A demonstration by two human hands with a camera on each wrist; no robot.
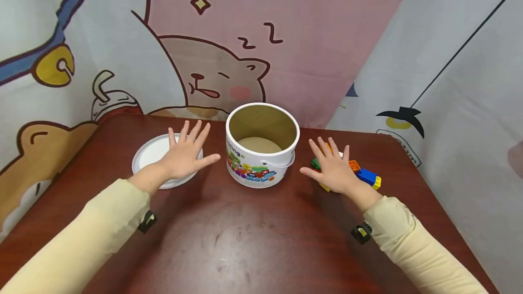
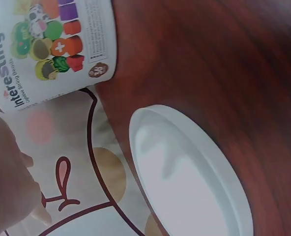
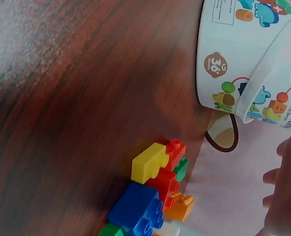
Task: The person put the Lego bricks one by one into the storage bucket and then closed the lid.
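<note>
My left hand (image 1: 183, 157) hovers with spread fingers over a round white lid (image 1: 148, 154), which lies on the table; the left wrist view shows the lid (image 2: 185, 191) with its raised rim. Fingers spread too, my right hand (image 1: 335, 171) is held above a group of colourful toy bricks and hides part of them. Among these are a blue brick (image 3: 135, 206), a yellow brick (image 3: 148, 164) and red ones. Between the hands stands a white bucket (image 1: 255, 167), upright, without its lid, its inside bare where visible. Neither hand holds anything.
The dark red wooden table (image 1: 245, 239) reaches back to a cartoon-printed curtain (image 1: 318, 35). A white handle (image 1: 282, 163) hangs down the bucket's right side. At the right end of the bricks lies a blue brick (image 1: 366, 176) beside a yellow one (image 1: 377, 182).
</note>
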